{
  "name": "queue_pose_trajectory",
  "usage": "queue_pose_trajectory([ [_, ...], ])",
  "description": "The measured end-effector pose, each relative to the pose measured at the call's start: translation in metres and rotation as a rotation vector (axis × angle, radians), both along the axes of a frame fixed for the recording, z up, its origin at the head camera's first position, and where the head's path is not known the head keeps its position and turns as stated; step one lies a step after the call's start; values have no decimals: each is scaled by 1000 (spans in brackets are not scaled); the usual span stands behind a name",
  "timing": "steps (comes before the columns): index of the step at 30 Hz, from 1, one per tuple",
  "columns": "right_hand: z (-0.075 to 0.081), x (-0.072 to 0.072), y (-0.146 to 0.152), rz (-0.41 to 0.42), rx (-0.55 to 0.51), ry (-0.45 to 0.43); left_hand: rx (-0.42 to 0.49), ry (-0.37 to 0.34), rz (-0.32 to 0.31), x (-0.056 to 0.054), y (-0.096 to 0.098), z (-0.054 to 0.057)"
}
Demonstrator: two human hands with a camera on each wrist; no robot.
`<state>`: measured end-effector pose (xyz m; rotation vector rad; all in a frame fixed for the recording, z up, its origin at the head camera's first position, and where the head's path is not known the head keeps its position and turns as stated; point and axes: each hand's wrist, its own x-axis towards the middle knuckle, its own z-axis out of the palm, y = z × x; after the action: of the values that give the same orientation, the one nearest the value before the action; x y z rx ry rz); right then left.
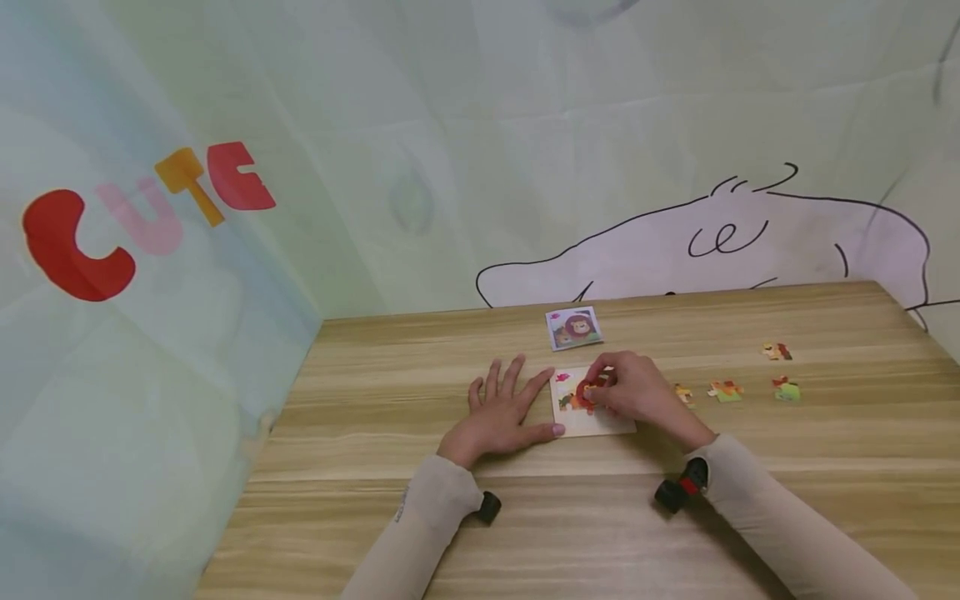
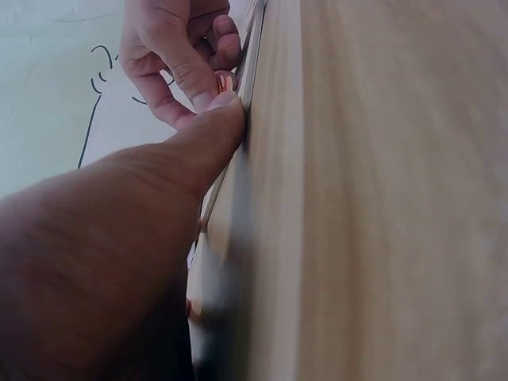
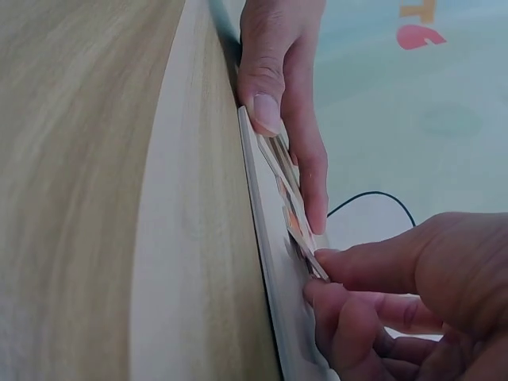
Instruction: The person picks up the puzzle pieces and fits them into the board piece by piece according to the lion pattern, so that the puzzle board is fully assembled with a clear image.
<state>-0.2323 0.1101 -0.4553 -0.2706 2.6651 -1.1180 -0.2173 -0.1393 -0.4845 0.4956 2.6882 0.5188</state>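
Observation:
A pale square puzzle board (image 1: 588, 427) lies flat on the table, with a pink shape at its upper left and several colourful pieces set in it. My left hand (image 1: 498, 418) spreads its fingers at the board's left side, thumb on the lower left corner and index fingertip by the upper left one. In the right wrist view that thumb presses the board's rim. My right hand (image 1: 633, 387) reaches over the board from the right, pinching a reddish puzzle piece (image 3: 302, 242) between thumb and fingers. The piece is tilted, close over the board; the hand hides the board's upper right.
Behind the board is a small card (image 1: 573, 328) printed with a lion. Loose puzzle pieces lie to the right: one (image 1: 683, 395) near the right wrist, an orange and green one (image 1: 726, 390), a green one (image 1: 787, 389) and another (image 1: 777, 351) farther back. A printed curtain (image 1: 420, 167) hangs behind the table.

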Motion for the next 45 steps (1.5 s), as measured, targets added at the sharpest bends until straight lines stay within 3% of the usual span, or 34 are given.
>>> queue_pose_trajectory([
  [12,2,1,-2,-43,91,38,12,9,0,-1,1,3],
  [22,-3,1,3,-19,39,62,-10,3,2,-1,1,1],
  [27,-5,0,15,38,-56,63,-6,-3,5,0,1,2],
  [32,-2,-1,29,26,-97,64,1,9,5,1,1,2],
  [45,5,-4,85,-81,-29,127,26,27,-10,2,-1,0],
])
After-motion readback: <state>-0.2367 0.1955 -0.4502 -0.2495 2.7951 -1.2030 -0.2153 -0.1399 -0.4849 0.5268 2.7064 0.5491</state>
